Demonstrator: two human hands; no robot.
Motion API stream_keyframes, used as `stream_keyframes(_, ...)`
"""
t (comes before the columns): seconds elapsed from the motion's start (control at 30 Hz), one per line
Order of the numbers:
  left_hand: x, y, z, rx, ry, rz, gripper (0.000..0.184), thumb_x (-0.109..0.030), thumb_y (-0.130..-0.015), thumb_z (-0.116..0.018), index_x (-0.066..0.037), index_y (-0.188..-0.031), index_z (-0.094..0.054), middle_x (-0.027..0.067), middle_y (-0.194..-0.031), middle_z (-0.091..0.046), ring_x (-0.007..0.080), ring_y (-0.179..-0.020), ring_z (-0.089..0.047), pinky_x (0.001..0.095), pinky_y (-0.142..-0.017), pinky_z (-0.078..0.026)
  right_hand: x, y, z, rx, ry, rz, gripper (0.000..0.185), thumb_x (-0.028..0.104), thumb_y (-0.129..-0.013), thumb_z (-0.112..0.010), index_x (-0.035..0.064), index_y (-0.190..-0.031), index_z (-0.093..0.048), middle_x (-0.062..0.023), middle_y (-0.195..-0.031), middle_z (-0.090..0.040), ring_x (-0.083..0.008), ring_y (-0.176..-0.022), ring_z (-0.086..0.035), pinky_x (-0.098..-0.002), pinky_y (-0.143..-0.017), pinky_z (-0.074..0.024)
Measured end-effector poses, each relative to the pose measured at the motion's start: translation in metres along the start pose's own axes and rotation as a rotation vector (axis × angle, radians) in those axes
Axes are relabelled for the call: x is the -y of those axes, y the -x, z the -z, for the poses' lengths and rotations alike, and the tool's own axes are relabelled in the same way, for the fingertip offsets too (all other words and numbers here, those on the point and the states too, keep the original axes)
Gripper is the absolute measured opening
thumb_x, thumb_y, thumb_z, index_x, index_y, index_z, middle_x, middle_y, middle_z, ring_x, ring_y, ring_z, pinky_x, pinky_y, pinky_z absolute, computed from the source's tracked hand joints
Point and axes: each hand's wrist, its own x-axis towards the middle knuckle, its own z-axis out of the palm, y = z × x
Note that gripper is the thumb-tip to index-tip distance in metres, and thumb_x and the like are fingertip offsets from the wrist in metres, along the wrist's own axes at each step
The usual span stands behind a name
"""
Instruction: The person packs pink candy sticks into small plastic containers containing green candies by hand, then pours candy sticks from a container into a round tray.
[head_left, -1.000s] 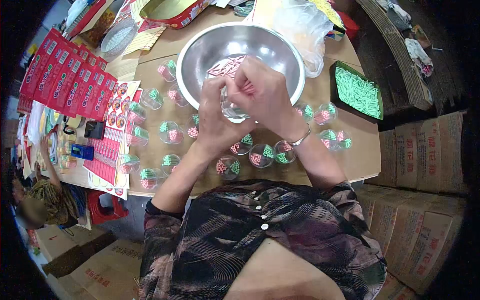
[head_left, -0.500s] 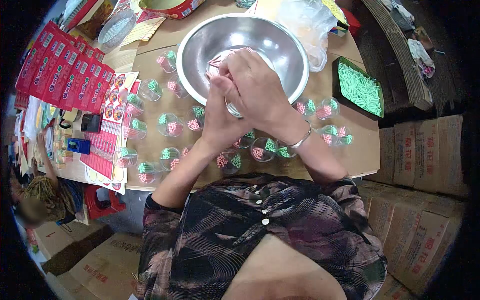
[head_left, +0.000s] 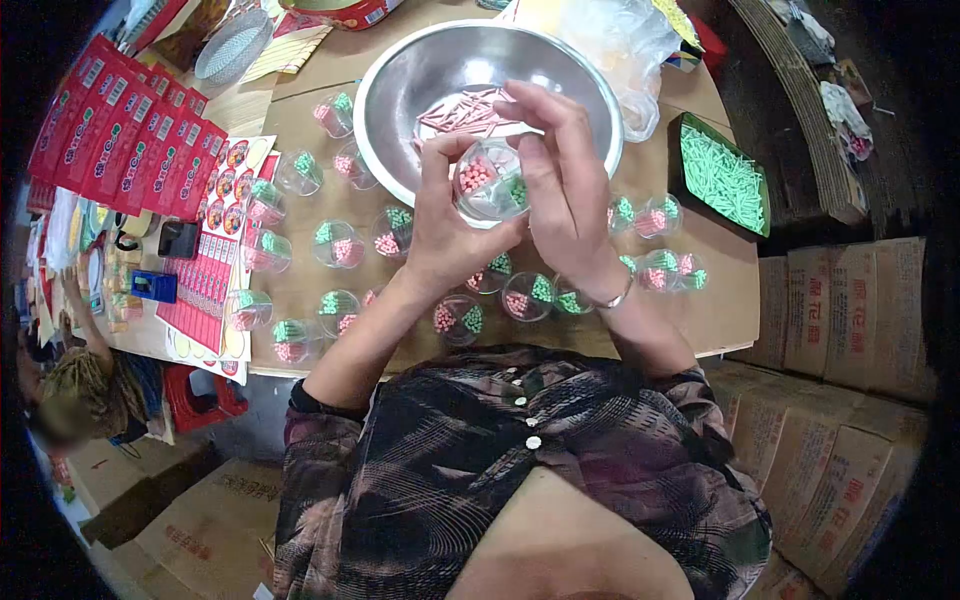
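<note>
right hand point(head_left: 572, 205) has opened and come away to the side of the clear cup point(head_left: 492, 192); half a second earlier it was closed over it, hiding the contents.

nearest: short row of filled cups point(head_left: 458, 320) on the cardboard-topped desk point(head_left: 715, 320), pink and green sticks kept apart in each.

next, the hands. left hand point(head_left: 448, 235) wraps the clear cup from the left, index finger and thumb around its side, held up off the desk at the near side of the steel bowl point(head_left: 430, 70). right hand spread, fingers bent and parted from the thumb; cannot tell whether the thumb touches the rim. in the cup, pink bundle point(head_left: 475, 178) on the left, green bundle point(head_left: 516, 190) on the right.

handling, by judgement: light, thin-walled, smooth enough to slip; walls likely give if squeezed. best held low around the side, softly, rim free. sticks look slim and stiff, may snap, may spill if tipped.

farther: loose pink sticks point(head_left: 465, 112) in the bowl; dark tray point(head_left: 677, 165) of green sticks point(head_left: 722, 180) to the right; crumpled plastic bag point(head_left: 625, 60) beyond.
</note>
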Motion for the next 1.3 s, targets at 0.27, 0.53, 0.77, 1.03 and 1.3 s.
stream_keyframes(0.27, 0.021, -0.007, 0.037, -0.104, -0.074, 0.164, 0.071, -0.011, -0.063, -0.078, -0.006, -0.123, -0.039, 0.0131, -0.111, -0.052, 0.0249, -0.099, -0.057, 0.0336, -0.088, -0.049, -0.078, -0.005, 0.039, 0.371, 0.439, -0.429, 0.024, 0.002, -0.085, -0.052, -0.0047, -0.104, -0.063, -0.0142, -0.098, -0.065, -0.0214, -0.090, -0.063, -0.0307, -0.078, -0.0496)
stream_keyframes(0.53, 0.027, 0.016, 0.064, -0.075, -0.096, 0.204, 0.070, -0.006, -0.064, -0.077, -0.006, -0.123, -0.040, 0.0115, -0.114, -0.052, 0.0248, -0.102, -0.057, 0.0367, -0.091, -0.049, -0.150, 0.015, 0.015, 1.172, 0.872, -0.386, 0.016, 0.007, -0.079, -0.059, -0.0022, -0.091, -0.066, -0.0137, -0.083, -0.066, -0.0293, -0.073, -0.060, -0.0339, -0.069, -0.0496)
stream_keyframes(0.77, 0.021, 0.019, 0.068, -0.003, -0.056, 0.111, 0.074, -0.006, -0.064, -0.079, -0.009, -0.126, -0.039, 0.0092, -0.120, -0.049, 0.0234, -0.110, -0.053, 0.0380, -0.100, -0.044, -0.141, -0.001, -0.002, 1.407, 0.762, -0.445, 0.014, 0.010, -0.077, -0.064, -0.0006, -0.086, -0.067, -0.0116, -0.082, -0.067, -0.0280, -0.068, -0.057, -0.0351, -0.063, -0.0470)
stream_keyframes(1.03, 0.024, 0.008, 0.055, 0.012, -0.080, 0.018, 0.073, -0.005, -0.064, -0.078, -0.007, -0.126, -0.039, 0.0093, -0.121, -0.048, 0.0233, -0.111, -0.052, 0.0361, -0.101, -0.043, -0.082, -0.020, 0.027, 0.667, 0.372, -0.234, 0.009, 0.012, -0.078, -0.066, 0.0038, -0.081, -0.068, -0.0062, -0.076, -0.064, -0.0202, -0.064, -0.055, -0.0323, -0.062, -0.0456)
stream_keyframes(1.3, 0.021, 0.005, 0.041, 0.070, -0.132, 0.051, 0.074, -0.006, -0.064, -0.078, -0.005, -0.127, -0.038, 0.0100, -0.119, -0.048, 0.0224, -0.109, -0.053, 0.0350, -0.100, -0.043, -0.013, -0.034, 0.011, 0.398, 0.317, 0.311, 0.006, 0.010, -0.078, -0.066, 0.0044, -0.080, -0.066, -0.0021, -0.078, -0.060, -0.0178, -0.069, -0.051, -0.0283, -0.064, -0.0421)
